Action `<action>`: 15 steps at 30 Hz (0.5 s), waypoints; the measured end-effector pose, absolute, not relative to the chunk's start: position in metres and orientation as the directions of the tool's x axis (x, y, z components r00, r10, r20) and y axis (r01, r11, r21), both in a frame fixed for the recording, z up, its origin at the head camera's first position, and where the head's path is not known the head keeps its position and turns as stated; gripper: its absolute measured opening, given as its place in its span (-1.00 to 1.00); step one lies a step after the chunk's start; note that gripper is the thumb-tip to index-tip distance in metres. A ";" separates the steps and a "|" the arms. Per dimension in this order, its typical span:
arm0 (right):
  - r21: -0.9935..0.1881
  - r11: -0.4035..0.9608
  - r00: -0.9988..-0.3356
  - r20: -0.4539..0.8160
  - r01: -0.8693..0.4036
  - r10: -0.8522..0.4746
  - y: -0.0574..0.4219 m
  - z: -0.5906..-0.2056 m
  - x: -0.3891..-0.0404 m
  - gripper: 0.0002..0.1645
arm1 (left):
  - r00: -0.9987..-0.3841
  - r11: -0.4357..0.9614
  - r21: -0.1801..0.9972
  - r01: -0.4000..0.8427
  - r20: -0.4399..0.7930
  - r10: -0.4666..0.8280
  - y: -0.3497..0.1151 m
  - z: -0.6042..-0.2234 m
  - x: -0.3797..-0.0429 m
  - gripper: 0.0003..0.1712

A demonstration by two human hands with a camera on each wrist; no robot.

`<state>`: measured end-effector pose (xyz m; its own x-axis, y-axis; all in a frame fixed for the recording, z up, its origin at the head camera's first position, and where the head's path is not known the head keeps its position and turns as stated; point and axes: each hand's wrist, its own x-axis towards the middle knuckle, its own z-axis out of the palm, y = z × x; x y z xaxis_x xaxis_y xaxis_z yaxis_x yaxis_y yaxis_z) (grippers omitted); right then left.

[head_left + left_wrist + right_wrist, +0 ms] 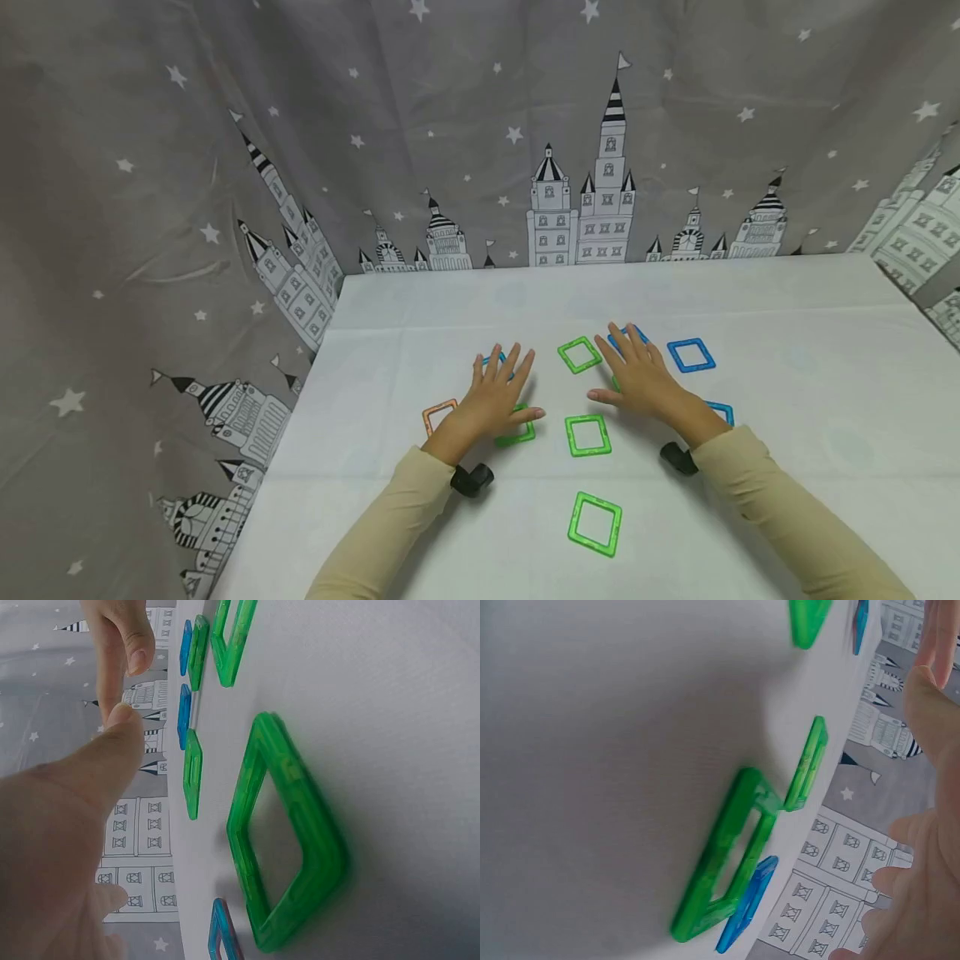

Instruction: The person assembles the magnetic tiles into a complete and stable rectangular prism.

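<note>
My left hand (491, 402) hovers palm down over the white table, fingers spread, holding nothing. Below it lies a green square magnetic tile (517, 439), which looms large in the left wrist view (304, 791). An orange tile (427, 421) and a light blue tile are partly covered by this hand. To the right, my right hand (641, 379) is also spread and holds nothing. It partly hides a blue tile (615, 340) and a green tile; in the right wrist view a green tile (712, 855) lies flat beside a blue one (739, 930).
Between the hands lie a far green tile (572, 342) and a middle green tile (591, 452). Another green tile (574, 518) is nearer the front. Right of the right hand are a blue tile (697, 367) and one partly behind the wrist (723, 407). A grey castle-print curtain (450, 108) hangs behind.
</note>
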<state>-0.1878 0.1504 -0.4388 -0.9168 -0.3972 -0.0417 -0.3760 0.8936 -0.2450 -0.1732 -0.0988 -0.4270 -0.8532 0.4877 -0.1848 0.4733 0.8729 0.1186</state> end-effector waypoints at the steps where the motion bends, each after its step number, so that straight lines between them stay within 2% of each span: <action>1: -0.246 0.894 -0.917 -0.043 -0.376 -0.397 0.150 -0.438 -0.187 0.06 | -0.853 0.873 0.119 0.473 -0.186 0.488 -0.099 -0.426 -0.173 -0.01; 15: -0.284 0.854 -0.883 -0.048 -0.435 -0.466 0.138 -0.426 -0.175 0.10 | -0.856 0.882 0.079 0.466 -0.215 0.471 -0.113 -0.421 -0.170 0.00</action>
<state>-0.1751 0.1381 -0.4263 -0.8834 -0.4662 -0.0484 -0.4352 0.8542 -0.2845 -0.1695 -0.1127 -0.4214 -0.8556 0.4711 -0.2148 0.4655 0.8815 0.0788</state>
